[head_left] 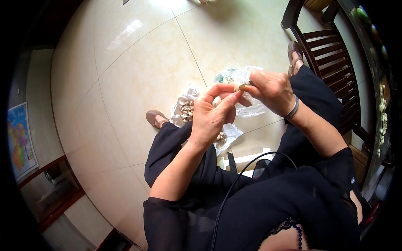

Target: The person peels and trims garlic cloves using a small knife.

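Note:
My left hand point(211, 112) is raised above my lap with its fingers curled. A smooth whitish piece, which looks like a garlic clove point(216, 101), is tucked in it. The left thumb and forefinger meet my right hand point(273, 91) at a small pale, peel-like bit point(238, 88). My right fingers are pinched there, and a dark sliver shows between them; I cannot make out what it is. Below the hands, an open white plastic bag point(178, 109) on the floor holds a heap of brownish-white cloves point(186, 112).
A clear plastic bag point(252, 109) with green print lies behind my hands. More cloves point(221, 137) rest on white plastic nearer my lap. A black cable point(234, 184) crosses my front. A dark slatted wooden chair point(331, 52) stands at the right, and a map point(21, 140) hangs at the left.

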Tool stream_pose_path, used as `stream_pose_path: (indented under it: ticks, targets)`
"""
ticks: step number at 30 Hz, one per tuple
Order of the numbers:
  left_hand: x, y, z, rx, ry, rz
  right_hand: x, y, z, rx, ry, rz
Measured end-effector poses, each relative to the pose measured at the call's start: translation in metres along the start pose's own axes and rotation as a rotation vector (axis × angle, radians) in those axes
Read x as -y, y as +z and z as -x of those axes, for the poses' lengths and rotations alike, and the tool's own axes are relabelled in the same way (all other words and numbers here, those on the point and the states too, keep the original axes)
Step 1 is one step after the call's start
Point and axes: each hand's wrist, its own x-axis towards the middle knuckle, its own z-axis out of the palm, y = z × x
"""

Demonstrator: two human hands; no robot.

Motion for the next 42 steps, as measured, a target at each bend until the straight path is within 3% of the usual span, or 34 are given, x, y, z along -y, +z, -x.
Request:
stream_pose_path:
  ticks: [11, 19, 24, 35, 38, 42]
  targets:
    - [-0.004, 0.0, 0.0, 0.09, -0.04, 0.053, 0.002, 0.001, 0.0, -0.028, -0.046, -0.032]
    - [-0.01, -0.002, -0.002, 0.131, -0.122, 0.328, 0.0, 0.004, 0.004, -0.074, 0.045, -0.133]
    - [0.004, -0.01, -0.007, 0.049, -0.099, 0.337, 0.001, 0.003, 0.003, -0.062, 0.015, -0.139]
    - [-0.006, -0.006, -0.006, 0.153, -0.225, 0.459, 0.001, 0.002, 0.005, -0.025, -0.011, -0.175]
    - [-0.002, -0.014, -0.008, 0.221, -0.227, 0.434, 0.0, 0.0, 0.004, 0.007, -0.026, -0.188]
    - [0.001, -0.014, -0.009, 0.16, -0.158, 0.38, 0.002, 0.0, 0.004, 0.01, -0.051, -0.181]
